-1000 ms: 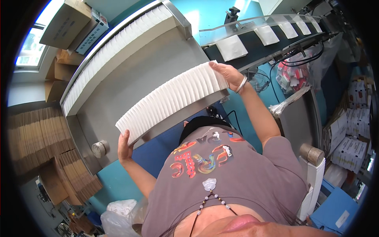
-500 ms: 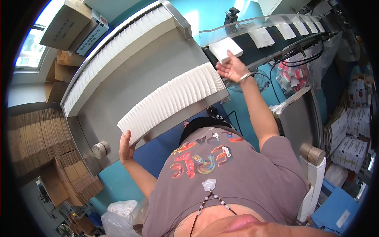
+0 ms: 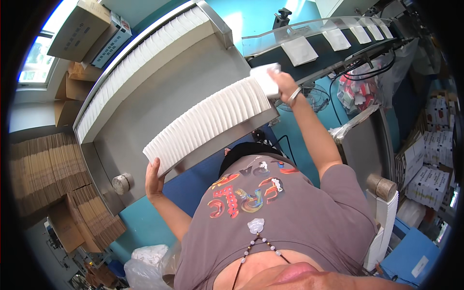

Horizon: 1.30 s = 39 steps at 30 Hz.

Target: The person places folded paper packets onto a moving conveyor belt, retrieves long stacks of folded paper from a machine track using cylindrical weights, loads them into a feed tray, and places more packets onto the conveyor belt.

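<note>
The left hand presses flat against the 8 o'clock end of a long row of white pleated packets lying on the grey metal tabletop. At the row's 2 o'clock end, the right hand pinches a few white packets lifted off it, just below the black conveyor belt carrying flat white pouches.

One head-worn fisheye view looks steeply down the person's chest at the steel bench close ahead, with the conveyor belt beyond to the right. Straight edges bow toward the dark rim.
</note>
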Motion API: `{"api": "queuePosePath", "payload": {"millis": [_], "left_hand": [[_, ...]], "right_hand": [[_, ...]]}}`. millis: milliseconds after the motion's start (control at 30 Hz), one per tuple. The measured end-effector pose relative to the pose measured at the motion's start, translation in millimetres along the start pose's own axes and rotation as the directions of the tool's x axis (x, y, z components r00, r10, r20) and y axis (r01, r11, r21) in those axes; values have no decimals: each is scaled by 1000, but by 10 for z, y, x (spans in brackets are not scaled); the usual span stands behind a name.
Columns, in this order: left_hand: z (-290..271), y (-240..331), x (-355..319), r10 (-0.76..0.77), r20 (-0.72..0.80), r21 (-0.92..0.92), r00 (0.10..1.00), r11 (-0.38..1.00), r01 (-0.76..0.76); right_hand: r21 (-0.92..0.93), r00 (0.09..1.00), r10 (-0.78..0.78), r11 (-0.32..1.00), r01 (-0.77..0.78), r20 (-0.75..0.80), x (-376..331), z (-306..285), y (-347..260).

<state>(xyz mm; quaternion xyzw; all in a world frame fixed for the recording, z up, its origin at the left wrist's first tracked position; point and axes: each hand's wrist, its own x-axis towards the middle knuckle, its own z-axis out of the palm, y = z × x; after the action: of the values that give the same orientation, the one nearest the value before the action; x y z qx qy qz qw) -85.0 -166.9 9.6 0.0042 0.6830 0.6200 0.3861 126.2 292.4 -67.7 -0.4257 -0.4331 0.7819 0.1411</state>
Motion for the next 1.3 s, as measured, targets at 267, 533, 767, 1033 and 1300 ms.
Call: {"api": "queuePosePath", "payload": {"millis": [267, 533, 767, 1033, 1300], "left_hand": [[49, 12, -28, -4, -6, -10, 1000, 1000, 3], [52, 26, -11, -16, 7, -17, 1000, 1000, 16], [71, 16, 10, -17, 27, -10, 999, 1000, 17], [132, 69, 26, -66, 83, -30, 994, 997, 69], [135, 67, 11, -66, 78, -33, 995, 997, 69]], "right_hand": [[28, 974, 59, 997, -67, 220, -524, 317, -155], [-10, 980, 20, 1000, -18, 200, -507, 392, -199], [476, 991, 77, 879, -17, -108, -114, -6, -202], [-56, 985, 45, 998, -36, 165, -616, 452, -240], [-549, 974, -194, 804, 227, 117, -370, 254, -82]]}}
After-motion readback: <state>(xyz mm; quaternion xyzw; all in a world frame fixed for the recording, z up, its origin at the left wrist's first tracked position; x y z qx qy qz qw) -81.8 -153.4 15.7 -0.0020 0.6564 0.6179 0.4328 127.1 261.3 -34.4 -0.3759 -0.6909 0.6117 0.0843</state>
